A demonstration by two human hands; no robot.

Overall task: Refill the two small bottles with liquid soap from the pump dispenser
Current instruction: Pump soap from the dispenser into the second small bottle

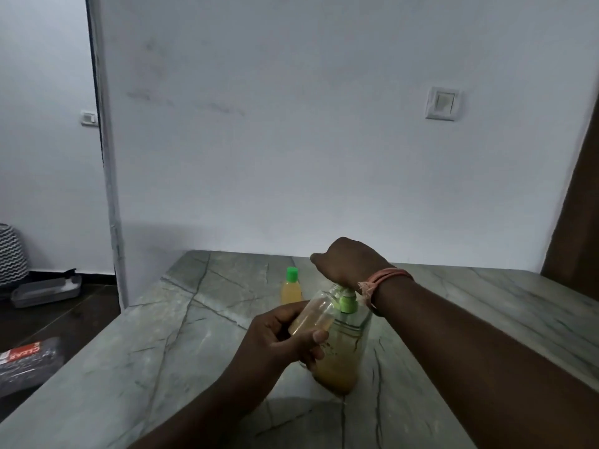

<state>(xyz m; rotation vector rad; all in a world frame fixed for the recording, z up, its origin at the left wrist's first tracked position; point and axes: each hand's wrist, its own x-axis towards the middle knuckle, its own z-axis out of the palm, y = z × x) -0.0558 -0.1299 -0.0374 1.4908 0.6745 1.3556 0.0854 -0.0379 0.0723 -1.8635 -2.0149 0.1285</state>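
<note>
The left hand (285, 335) grips an uncapped small bottle (316, 314) and tilts it so its mouth sits right at the spout of the pump dispenser (343, 354) — that lean looks meant to catch the soap as it comes out. The right hand (345, 264) rests on the pump head from above, fingers curled down over it, placed to press; how they lie underneath is hidden. The dispenser stands near the middle of the worktop (201, 319), amber soap low inside it. The other small bottle (291, 286) — green cap on, soap inside — waits upright towards the far edge, seemingly finished.
</note>
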